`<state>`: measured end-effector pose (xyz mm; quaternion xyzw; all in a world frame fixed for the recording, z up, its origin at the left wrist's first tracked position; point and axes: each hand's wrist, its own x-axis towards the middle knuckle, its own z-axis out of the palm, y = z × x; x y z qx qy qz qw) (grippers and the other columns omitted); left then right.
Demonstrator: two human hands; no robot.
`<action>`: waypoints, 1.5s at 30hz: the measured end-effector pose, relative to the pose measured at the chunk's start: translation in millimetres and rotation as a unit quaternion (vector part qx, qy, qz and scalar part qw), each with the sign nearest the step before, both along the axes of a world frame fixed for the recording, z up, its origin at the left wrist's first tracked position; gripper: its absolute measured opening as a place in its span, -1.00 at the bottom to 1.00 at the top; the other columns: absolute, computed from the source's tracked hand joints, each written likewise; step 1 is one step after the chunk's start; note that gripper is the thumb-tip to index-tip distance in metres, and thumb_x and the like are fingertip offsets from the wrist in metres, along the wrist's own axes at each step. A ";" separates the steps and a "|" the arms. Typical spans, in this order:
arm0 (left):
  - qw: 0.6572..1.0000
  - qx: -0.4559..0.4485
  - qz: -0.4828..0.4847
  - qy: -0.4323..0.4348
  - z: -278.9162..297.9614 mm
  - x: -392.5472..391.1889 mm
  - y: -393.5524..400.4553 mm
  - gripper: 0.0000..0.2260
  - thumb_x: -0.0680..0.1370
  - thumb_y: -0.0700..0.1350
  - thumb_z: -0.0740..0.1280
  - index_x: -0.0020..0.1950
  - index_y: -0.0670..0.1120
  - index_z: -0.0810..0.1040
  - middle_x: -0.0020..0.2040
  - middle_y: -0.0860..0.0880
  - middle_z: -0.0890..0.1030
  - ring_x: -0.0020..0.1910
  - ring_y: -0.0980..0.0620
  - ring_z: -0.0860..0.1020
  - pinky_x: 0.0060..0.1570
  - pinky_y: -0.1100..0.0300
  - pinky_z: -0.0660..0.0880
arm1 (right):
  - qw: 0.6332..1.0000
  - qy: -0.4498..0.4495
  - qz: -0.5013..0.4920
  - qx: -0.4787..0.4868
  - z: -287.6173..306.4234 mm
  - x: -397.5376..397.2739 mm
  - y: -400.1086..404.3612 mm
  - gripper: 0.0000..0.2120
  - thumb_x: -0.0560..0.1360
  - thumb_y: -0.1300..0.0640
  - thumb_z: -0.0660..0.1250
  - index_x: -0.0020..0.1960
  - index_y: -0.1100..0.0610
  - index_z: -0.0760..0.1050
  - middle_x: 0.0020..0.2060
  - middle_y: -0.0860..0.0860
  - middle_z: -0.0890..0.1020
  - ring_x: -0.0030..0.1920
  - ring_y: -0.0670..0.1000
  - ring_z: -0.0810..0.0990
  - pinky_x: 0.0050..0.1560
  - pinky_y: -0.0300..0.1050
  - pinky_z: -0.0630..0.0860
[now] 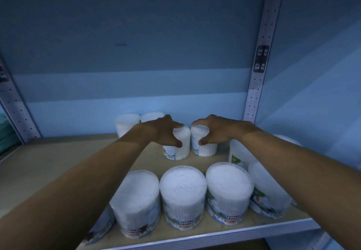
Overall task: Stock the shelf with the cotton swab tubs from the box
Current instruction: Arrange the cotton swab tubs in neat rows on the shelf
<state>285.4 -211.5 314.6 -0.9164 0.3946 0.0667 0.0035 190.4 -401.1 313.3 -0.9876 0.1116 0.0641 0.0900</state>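
blue back panel (pixel 136 54), perforated grey upright (pixel 260 58) at right carrying a dark bracket (pixel 261 59), second upright (pixel 13 105) at left, green stuff (pixel 7 134) far left

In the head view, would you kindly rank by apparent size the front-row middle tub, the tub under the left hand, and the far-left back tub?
1. Front-row middle tub, though it sits nearest the camera.
2. and 3. Tub under the left hand and far-left back tub: look alike, both partly hidden, so unranked.
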 end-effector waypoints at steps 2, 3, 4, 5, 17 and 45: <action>1.000 -0.007 0.001 0.010 2.9 2.9 3.7 -0.19 0.46 0.25 0.39 0.61 0.15 0.09 0.54 -0.06 0.24 0.48 -0.08 0.33 0.38 0.04 0.37 | 1.000 -0.010 -0.012 -0.010 2.2 -1.1 -2.0 -0.19 0.32 -0.31 0.46 0.50 -0.25 0.24 0.40 0.04 0.34 0.35 0.15 0.45 0.29 0.10 0.48; 1.000 -0.010 0.001 0.014 3.9 4.3 4.8 -0.16 0.45 0.26 0.39 0.62 0.15 0.06 0.56 -0.06 0.21 0.51 -0.08 0.29 0.41 0.05 0.34 | 1.000 -0.014 -0.022 -0.016 3.0 -0.9 -3.0 -0.18 0.31 -0.35 0.44 0.50 -0.23 0.24 0.40 0.04 0.33 0.35 0.16 0.44 0.29 0.12 0.47; 1.000 -0.011 0.003 0.021 4.3 5.8 5.3 -0.14 0.45 0.29 0.39 0.63 0.14 0.03 0.58 -0.04 0.19 0.53 -0.06 0.26 0.44 0.05 0.30 | 0.999 -0.015 -0.032 -0.019 3.9 -0.9 -3.5 -0.16 0.31 -0.37 0.44 0.50 -0.20 0.24 0.40 0.04 0.33 0.35 0.15 0.44 0.30 0.12 0.46; 1.000 -0.011 0.008 0.028 3.6 7.5 5.0 -0.12 0.44 0.31 0.39 0.63 0.13 0.02 0.60 -0.03 0.17 0.55 -0.05 0.23 0.47 0.05 0.26 | 0.999 -0.014 -0.042 -0.019 4.3 -0.1 -3.8 -0.15 0.31 -0.38 0.43 0.51 -0.17 0.24 0.41 0.05 0.34 0.35 0.15 0.44 0.31 0.12 0.45; 1.000 -0.003 0.024 0.013 -2.0 5.3 0.1 -0.09 0.44 0.37 0.36 0.63 -0.02 0.09 0.58 -0.05 0.26 0.51 -0.06 0.30 0.43 0.09 0.30 | 0.998 0.001 -0.050 -0.026 6.9 14.2 0.5 -0.12 0.36 -0.24 0.51 0.55 -0.03 0.23 0.46 0.03 0.40 0.39 0.11 0.43 0.33 0.04 0.44; 0.997 -0.032 0.042 0.054 11.0 7.4 0.1 -0.08 0.40 0.30 0.47 0.61 -0.02 0.15 0.55 0.00 0.31 0.51 -0.03 0.31 0.46 0.08 0.28 | 0.998 0.061 -0.024 -0.009 30.1 14.5 -2.1 -0.08 0.32 -0.17 0.58 0.55 -0.09 0.20 0.45 -0.01 0.40 0.25 0.11 0.55 0.31 0.04 0.48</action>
